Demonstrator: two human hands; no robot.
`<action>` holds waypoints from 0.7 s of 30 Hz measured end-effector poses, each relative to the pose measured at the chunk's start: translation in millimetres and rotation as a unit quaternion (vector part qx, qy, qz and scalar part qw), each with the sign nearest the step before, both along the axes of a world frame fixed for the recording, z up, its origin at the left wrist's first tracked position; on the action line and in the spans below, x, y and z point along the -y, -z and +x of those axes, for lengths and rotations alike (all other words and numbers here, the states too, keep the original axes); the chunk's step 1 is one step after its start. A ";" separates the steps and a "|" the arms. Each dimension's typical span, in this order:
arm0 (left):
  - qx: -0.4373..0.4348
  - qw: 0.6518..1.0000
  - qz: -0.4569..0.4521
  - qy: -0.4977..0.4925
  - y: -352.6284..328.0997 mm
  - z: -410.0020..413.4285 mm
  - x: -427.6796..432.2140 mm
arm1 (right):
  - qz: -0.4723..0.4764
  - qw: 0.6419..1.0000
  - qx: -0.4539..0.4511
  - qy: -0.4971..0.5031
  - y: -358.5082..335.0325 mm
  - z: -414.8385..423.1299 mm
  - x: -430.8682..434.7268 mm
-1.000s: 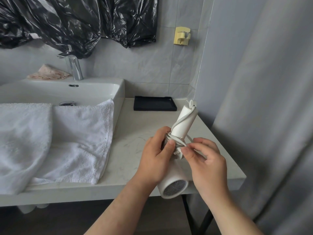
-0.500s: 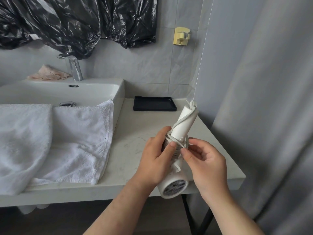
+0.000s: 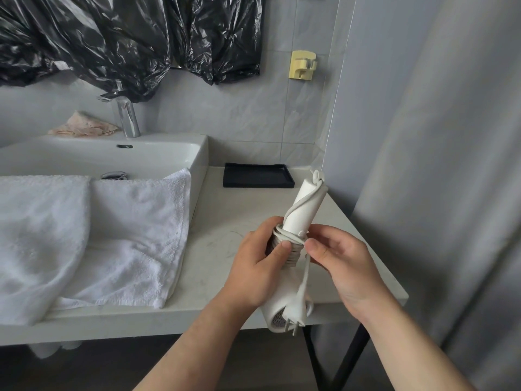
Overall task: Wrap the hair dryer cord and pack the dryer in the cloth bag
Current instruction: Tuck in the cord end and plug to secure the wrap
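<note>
white towels over sink | faucet | black tray on counter | yellow hook | black plastic on wall

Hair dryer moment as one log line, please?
left hand grips hair dryer | right hand pinches cord | plug dangling

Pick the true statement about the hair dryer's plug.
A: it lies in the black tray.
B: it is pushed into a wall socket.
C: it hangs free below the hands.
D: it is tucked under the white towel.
C: the plug dangles on a short tail of cord below the right hand, in front of the hair dryer.
</note>
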State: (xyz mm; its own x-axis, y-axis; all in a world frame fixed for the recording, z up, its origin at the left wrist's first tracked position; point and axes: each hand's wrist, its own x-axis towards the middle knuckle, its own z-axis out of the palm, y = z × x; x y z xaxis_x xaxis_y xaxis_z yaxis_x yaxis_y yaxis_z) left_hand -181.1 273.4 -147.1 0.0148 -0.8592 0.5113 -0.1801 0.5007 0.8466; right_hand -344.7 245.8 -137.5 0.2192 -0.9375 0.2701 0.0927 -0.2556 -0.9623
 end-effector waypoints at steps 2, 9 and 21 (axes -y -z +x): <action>-0.006 1.000 0.009 0.009 -0.4 1.3 -0.6 | 0.001 1.000 -0.008 0.015 0.2 -1.6 0.7; -0.002 1.000 0.007 0.008 -0.8 1.6 -0.8 | -0.028 0.998 -0.045 0.030 -7.9 -1.5 -0.5; 0.051 0.995 0.047 -0.066 9.6 -4.4 7.9 | 0.004 0.989 -0.129 -0.067 -22.4 -2.7 4.9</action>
State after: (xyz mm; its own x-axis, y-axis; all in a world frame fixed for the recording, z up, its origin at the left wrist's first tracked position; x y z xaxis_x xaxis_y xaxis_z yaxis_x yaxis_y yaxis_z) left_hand -185.5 265.6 -156.7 0.0831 -0.8971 0.4340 -0.3263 0.3870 0.8624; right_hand -347.4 240.9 -115.2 0.4015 -0.8978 0.1811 -0.1237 -0.2491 -0.9605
